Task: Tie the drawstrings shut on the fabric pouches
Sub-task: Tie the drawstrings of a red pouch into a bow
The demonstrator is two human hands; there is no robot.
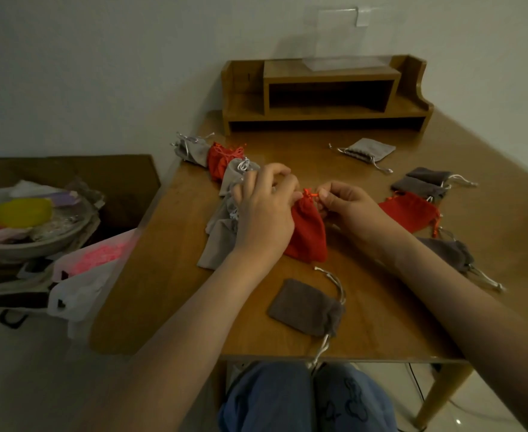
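Two hands meet at mid-frame over a wooden table (375, 325). The left hand (262, 213) has its fingers curled, fingertips closed on the gathered neck of a red pouch (307, 235). The right hand (350, 210) pinches the red drawstring (308, 193) between thumb and forefinger, just beside the neck, its other fingers folded under. The pouch body lies on the table between the two wrists, its neck toward the top of the frame.

Other pouches on the table:
- a brown pouch (306, 307) lies flat at lower centre, its pale cord trailing over the near edge
- a grey pouch (370, 149) sits upper right, apart from the rest
- two dark pouches (424, 182) overlap at right, with a second red pouch (412, 213) just below them
- another dark pouch (452, 252) shows beyond the right forearm
- a heap of grey and red pouches (225, 169) runs along the left edge, partly under the left hand

A wooden shelf unit (328, 92) stands against the wall at top, with a clear plastic stand (337, 39) on it. A bowl of mixed oddments (38, 235) sits left of frame, off the table. Blue trousers (306, 397) show at bottom centre.
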